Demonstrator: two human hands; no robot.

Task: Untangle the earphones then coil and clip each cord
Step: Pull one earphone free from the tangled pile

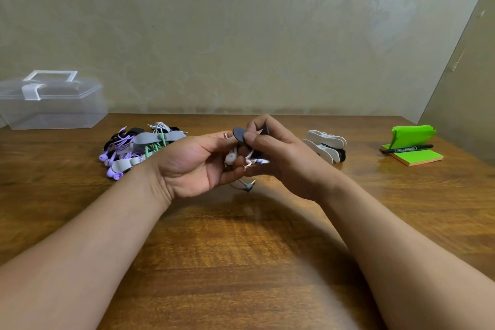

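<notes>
1. Where the two hands meet over the middle of the worktop (241, 244), the white earphones (230, 157) sit bunched between them, held clear of the wood.
2. Left hand (192, 166): palm turned up, fingers curled round the bunched white cord. One glossy, rounded earbud shows against the fingertips.
3. Right hand (284, 161): thumb and forefinger pinch a dark clip (239, 134) just above the bunch. Lower fingers fold in against the cord.
4. Clip surface: matt, flat, with a rounded end like a small paddle.
5. Jack plug (250, 184): thin metal tip on a grey angled stem, hanging below the hands. Cannot tell whether it touches the wood.
6. Clipped pile (158, 138): on the worktop just left of the left wrist. Purple, mint-green, white and black cords lie heaped, with grey and black clips folded over them. Purple buds are smooth and bulbous.
7. Spare clips (325, 142): right of the right hand, apart from it. White oval paddles lie stacked, with something black beneath.
8. Far right: green sticky-note pad (417, 158) with a black marker (407, 148) lying across it and loose green sheets standing behind.
9. Far left, at the back edge: clear plastic box (51, 112), lid shut, pale handle and latch on top.
10. Worktop: brown wood grain, slight sheen.
</notes>
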